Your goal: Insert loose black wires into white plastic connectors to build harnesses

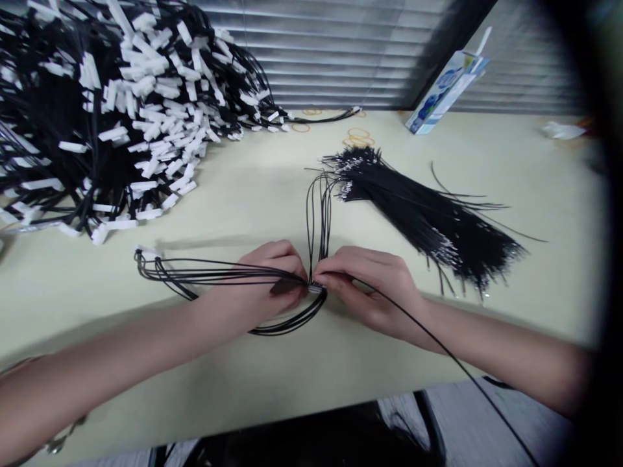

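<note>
My left hand [275,275] pinches a small white connector [316,287] with a looped bunch of black wires [204,272] running out to the left across the table. My right hand [372,285] meets it fingertip to fingertip at the connector and grips a single black wire [438,344] that trails past my right forearm and off the table's front edge. Several more black wires [318,214] rise from the connector toward the back.
A big heap of black cables with white connectors [107,110] fills the back left. A loose bundle of bare black wires [423,214] lies right of centre. Rubber bands [357,136] and a blue-white carton [445,91] sit by the window blinds. The beige table edge [292,415] runs in front.
</note>
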`<state>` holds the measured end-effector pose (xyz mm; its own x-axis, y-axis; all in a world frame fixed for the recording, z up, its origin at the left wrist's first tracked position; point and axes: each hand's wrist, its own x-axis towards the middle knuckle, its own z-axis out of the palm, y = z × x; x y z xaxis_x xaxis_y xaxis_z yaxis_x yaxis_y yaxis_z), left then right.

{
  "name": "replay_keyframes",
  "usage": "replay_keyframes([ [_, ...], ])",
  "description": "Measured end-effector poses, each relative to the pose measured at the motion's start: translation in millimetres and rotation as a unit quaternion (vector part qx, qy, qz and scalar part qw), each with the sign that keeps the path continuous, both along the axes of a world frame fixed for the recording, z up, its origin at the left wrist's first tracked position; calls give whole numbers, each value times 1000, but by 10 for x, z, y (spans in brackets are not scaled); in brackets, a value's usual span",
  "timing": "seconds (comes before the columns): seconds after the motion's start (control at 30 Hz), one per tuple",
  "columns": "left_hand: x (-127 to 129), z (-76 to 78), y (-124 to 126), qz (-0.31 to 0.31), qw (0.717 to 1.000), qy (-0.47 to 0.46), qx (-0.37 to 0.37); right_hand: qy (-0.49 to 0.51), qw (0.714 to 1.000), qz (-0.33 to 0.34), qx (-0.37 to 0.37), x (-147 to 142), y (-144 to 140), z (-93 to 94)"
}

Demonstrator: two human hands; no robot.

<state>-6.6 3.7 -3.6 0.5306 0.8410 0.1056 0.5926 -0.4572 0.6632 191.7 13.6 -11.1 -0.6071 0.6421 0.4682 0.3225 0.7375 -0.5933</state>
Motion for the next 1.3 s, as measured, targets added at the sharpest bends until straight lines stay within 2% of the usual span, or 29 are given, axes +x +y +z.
replay_keyframes([
  [0.33, 13, -23, 13, 5, 1000, -10, 11, -19, 998, 0, 52, 2, 11, -7],
  [0.6, 4, -24, 1, 1, 1000, -16, 13, -25, 998, 7, 60, 4, 31, -14],
  [0.87, -1, -51, 12, 0, 999, -20, 28, -44, 990, 11, 134, 15, 44, -41],
  [1.3, -4, -109, 19, 3, 998, -40, 53, -61, 989, 14, 135, -13, 52, -60],
])
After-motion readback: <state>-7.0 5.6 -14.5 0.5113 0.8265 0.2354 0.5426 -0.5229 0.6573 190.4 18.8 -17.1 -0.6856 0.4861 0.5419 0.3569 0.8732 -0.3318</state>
